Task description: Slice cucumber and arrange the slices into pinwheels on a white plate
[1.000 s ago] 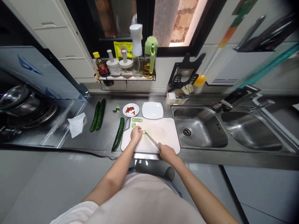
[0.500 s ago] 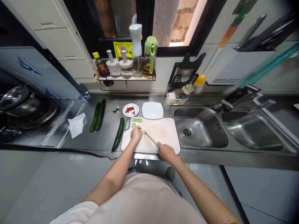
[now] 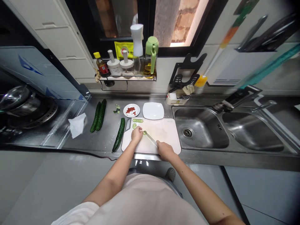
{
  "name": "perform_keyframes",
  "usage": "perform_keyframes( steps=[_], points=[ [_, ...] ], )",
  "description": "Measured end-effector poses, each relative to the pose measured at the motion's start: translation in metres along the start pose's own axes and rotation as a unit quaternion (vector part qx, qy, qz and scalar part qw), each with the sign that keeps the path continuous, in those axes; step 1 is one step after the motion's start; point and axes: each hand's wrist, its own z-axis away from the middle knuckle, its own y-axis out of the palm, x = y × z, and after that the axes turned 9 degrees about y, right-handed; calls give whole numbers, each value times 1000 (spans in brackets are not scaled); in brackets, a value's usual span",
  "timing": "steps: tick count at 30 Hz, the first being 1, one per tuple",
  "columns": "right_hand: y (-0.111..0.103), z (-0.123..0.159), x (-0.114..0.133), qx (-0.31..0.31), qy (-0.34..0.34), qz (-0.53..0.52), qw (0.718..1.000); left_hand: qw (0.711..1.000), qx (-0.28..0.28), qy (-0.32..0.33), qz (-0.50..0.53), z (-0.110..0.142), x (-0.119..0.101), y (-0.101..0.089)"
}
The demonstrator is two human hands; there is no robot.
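Note:
My right hand (image 3: 165,150) is wrapped round the handle of a knife (image 3: 152,139), whose blade slants up and to the left over the white cutting board (image 3: 164,129). At the blade's tip is a small round cucumber slice (image 3: 144,132). Just left of it, my left hand (image 3: 137,135) is closed with its fingers bent together on the board; whatever they grip is hidden. Behind that hand lie a short row of cucumber slices (image 3: 137,120) and a few more slices (image 3: 134,126). A whole cucumber (image 3: 119,135) rests along the board's left edge.
Behind the board stand a white plate (image 3: 153,111) and a small dish (image 3: 127,113) with chopped red pieces. Two cucumbers (image 3: 98,115), green scraps (image 3: 117,109) and a white tissue (image 3: 77,125) lie to the left. The sink (image 3: 201,140) adjoins the right. A condiment rack (image 3: 127,78) hangs above.
My right hand and the knife have shifted slightly left. The slice at the blade's tip now shows a darker green side. My left hand has stayed nearly in place.

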Motion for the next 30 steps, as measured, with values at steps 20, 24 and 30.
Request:
perform_keyframes(
  steps=[20,24,30],
  points=[
    [0,3,-1,3,1,4,1000,1000,-1,-1,0,-2,1,1],
    [-4,5,1,4,-1,14,1000,1000,3,-5,2,-2,1,1],
    [-5,0,0,2,-1,38,999,1000,2,-7,1,-2,2,2]
  ],
)
